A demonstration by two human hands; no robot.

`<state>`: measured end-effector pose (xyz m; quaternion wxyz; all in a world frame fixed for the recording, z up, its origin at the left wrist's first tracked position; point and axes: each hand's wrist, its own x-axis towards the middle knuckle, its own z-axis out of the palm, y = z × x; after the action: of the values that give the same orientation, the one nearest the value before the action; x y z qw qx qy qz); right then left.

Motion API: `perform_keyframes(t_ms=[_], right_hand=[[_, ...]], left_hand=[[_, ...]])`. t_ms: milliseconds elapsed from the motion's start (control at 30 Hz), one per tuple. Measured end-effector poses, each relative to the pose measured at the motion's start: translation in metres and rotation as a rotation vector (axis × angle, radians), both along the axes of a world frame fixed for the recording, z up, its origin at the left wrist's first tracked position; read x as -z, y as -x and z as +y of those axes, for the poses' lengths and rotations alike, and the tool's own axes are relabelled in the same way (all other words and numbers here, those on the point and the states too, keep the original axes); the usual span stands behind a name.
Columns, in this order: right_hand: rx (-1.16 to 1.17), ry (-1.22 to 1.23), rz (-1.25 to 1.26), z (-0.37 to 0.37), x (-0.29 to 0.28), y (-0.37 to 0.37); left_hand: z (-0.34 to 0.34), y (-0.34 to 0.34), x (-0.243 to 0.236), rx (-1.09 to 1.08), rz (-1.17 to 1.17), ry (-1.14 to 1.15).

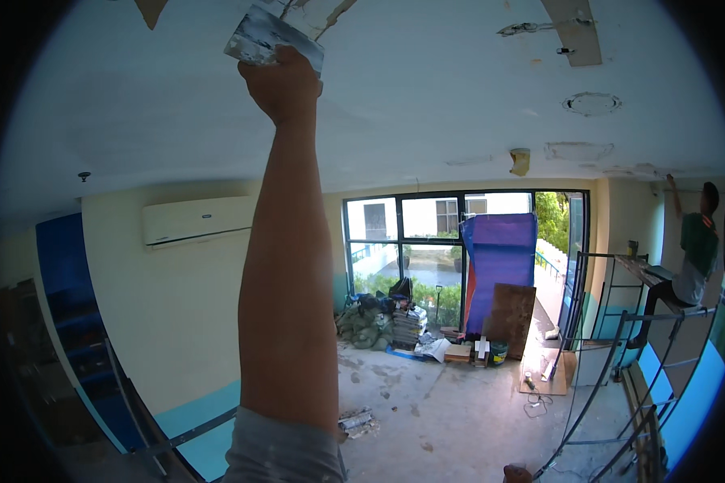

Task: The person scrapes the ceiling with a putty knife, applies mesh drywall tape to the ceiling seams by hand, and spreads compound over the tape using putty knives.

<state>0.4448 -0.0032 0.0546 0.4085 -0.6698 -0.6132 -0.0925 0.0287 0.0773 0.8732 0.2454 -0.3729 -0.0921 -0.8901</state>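
Note:
My left hand (286, 84) is raised toward the ceiling, its fingers closed on a wide metal putty blade (262, 36) smeared with pale material. The blade is against or just below the white ceiling (411, 97), beside cracked, patched lines. My forearm runs vertically up the middle-left of the view from a grey sleeve. A small brown shape at the bottom edge, right of centre, seems to be part of my right hand (517, 473); its fingers are too cut off to read.
A co-worker (697, 241) sits high on metal scaffolding (620, 314) at right, one arm raised to the ceiling. Sacks (407, 326), boards (507, 318), a bucket (498, 352) and purple sheeting (499, 249) stand by the windows. An air conditioner (197, 219) hangs on the left wall.

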Motion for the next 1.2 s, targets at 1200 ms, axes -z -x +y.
perform_keyframes(t_ms=[1200], right_hand=[[0.016,0.123,0.307,-0.012,-0.023,-0.01]], left_hand=[[-0.025,0.008,0.005,-0.097,-0.002,0.183]])
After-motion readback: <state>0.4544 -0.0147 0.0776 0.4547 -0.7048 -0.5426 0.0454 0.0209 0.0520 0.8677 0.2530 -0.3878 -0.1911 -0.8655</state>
